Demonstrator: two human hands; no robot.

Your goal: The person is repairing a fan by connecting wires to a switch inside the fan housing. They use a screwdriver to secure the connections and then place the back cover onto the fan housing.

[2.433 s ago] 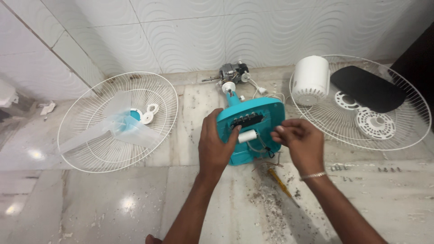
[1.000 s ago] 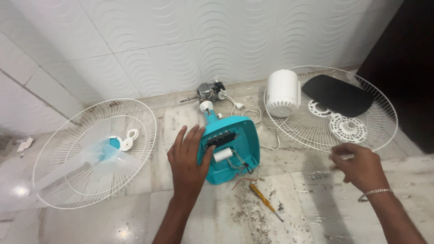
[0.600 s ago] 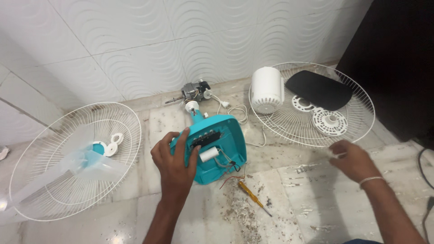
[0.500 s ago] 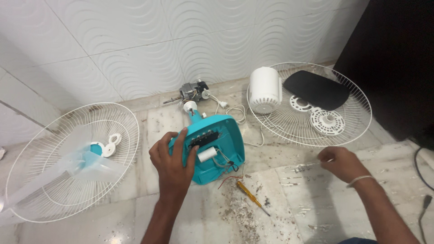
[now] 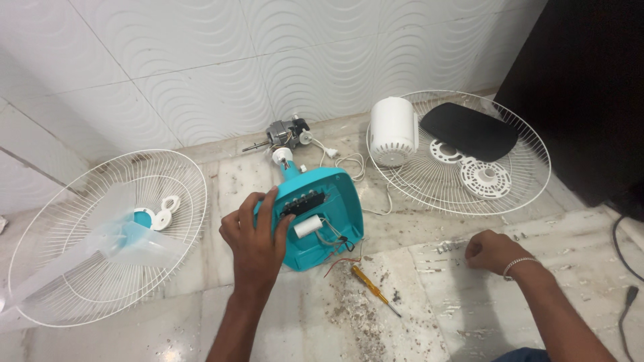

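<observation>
A teal fan base (image 5: pixel 329 201) lies upside down on the marble floor, its switch block, white capacitor and wires exposed. My left hand (image 5: pixel 255 241) rests on its left edge, fingers spread over the rim. My right hand (image 5: pixel 493 251), with a bracelet at the wrist, sits curled on the floor to the right, beside several small screws (image 5: pixel 451 247); whether it holds one is hidden. A yellow-handled screwdriver (image 5: pixel 374 289) lies on the floor between both hands, in front of the base.
A white wire grille (image 5: pixel 60 268) at left holds translucent blades and a teal hub. Another grille (image 5: pixel 530 144) at right holds a white motor cover (image 5: pixel 392 131), a black plate and white discs. The bare motor (image 5: pixel 285 134) lies by the tiled wall. Debris covers the floor; black cables run far right.
My right hand left the teal base and moved right, down to the floor by the screws. My left hand stayed on the base. The camera view shifted to the right.
</observation>
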